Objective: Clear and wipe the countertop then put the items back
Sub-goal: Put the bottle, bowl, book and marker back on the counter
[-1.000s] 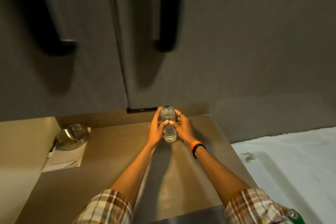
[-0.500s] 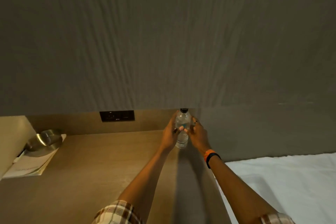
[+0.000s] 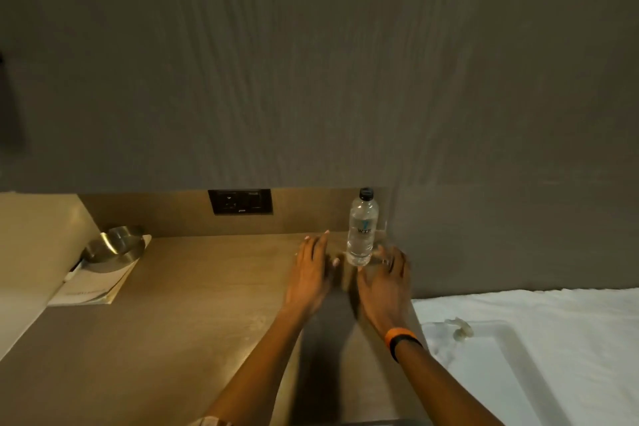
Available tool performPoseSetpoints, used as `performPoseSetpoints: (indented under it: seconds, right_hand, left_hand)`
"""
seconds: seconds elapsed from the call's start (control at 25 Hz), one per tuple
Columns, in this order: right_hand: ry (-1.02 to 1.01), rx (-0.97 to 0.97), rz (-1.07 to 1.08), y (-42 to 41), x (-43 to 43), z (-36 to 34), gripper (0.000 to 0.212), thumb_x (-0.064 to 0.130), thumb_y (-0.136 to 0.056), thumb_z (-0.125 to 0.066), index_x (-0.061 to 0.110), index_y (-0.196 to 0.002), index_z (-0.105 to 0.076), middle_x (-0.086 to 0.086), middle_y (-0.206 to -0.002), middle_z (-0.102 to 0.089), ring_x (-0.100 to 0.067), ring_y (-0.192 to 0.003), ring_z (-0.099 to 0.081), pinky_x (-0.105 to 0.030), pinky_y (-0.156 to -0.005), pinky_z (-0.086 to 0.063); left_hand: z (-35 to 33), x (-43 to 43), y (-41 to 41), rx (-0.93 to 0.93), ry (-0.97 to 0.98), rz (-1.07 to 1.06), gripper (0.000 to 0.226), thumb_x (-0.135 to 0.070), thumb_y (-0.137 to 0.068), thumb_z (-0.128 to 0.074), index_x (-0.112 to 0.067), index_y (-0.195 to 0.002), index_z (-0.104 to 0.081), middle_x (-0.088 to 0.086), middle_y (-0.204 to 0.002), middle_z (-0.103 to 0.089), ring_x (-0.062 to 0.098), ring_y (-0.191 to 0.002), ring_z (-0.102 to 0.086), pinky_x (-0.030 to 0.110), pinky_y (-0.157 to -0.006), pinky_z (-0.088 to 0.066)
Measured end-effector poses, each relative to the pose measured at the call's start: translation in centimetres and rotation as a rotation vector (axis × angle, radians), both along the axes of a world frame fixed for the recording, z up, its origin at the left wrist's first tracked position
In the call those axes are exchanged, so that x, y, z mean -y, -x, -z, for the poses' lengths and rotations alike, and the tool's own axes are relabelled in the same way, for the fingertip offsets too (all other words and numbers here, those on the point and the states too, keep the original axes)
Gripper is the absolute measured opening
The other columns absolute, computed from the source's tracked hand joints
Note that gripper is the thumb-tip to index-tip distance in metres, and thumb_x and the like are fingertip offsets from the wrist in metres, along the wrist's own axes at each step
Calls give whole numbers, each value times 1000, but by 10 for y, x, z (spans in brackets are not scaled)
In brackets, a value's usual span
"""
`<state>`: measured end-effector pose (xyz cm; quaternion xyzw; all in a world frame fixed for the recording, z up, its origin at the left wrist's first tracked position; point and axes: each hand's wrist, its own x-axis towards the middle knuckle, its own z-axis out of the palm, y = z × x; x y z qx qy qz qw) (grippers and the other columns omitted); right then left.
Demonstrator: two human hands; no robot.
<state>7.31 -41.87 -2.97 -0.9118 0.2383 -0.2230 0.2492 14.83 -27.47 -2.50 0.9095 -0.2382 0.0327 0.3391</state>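
A clear water bottle [image 3: 361, 227] with a black cap stands upright at the back right corner of the brown countertop [image 3: 193, 315], close to the wall. My left hand [image 3: 311, 273] hovers just left of and in front of the bottle, fingers spread, holding nothing. My right hand [image 3: 387, 282], with an orange and black wristband, is just in front of the bottle's base, fingers apart and empty. Neither hand touches the bottle.
A metal bowl [image 3: 116, 245] sits on a white booklet [image 3: 93, 282] at the counter's back left. A dark socket plate [image 3: 240, 201] is set in the backsplash. White bedding [image 3: 539, 339] lies right of the counter, and a grey wall rises behind.
Both hands have let go of the bottle and drawn back toward me. The bottle now stands alone by the wall. The camera view has shifted right and down.
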Motion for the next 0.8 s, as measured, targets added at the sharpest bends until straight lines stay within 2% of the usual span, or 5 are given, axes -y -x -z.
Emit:
performPoseSetpoints:
  seconds: [0.16, 0.32, 0.56, 0.72, 0.8]
  right_hand:
    - [241, -127, -238, 2, -85, 20, 79, 65, -90, -43, 17, -152, -37, -12, -165, -23, -30, -155, -15, -49, -126, -16]
    - [331, -216, -401, -35, -177, 21, 89, 76, -86, -32, 21, -155, -30, -12, -168, -13, -29, -157, -4, -48, -126, 2]
    - [235, -285, -593, -121, -317, 11, 78, 68, -91, -37, 25, -155, -28, -9, -166, -20, -28, -153, -21, -45, -124, -21]
    - [-132, -336, -601, -186, -387, 0, 62, 54, -98, -47, 20, -149, -39, -8, -155, -39, -27, -139, -44, -37, -111, -40]
    - [-300, -272, -572, -213, -415, -4, 47, 41, -100, -53, 14, -138, -52, -11, -141, -55, -29, -126, -56, -31, -97, -44]
  left_hand:
    - [31, -105, 7, 74, -426, -84, 71, -66, -94, -15, -32, -155, -1, 5, -166, -11, 25, -155, 1, 57, -125, -2]
    - [32, -224, 0, 25, -488, -268, 78, -75, -88, -9, -35, -154, -2, 5, -167, -7, 27, -155, 4, 55, -121, 13]
    - [12, -394, -65, -58, -426, -494, 74, -66, -94, -26, -23, -154, -21, 13, -164, -18, 33, -152, -16, 53, -123, -20]
    - [6, -440, -109, -163, -248, -458, 62, -45, -101, -40, -15, -153, -25, 15, -164, -14, 35, -151, -19, 47, -123, -24]
    - [4, -452, -129, -182, -173, -447, 55, -38, -102, -43, -13, -151, -32, 14, -162, -23, 31, -150, -24, 41, -124, -24]
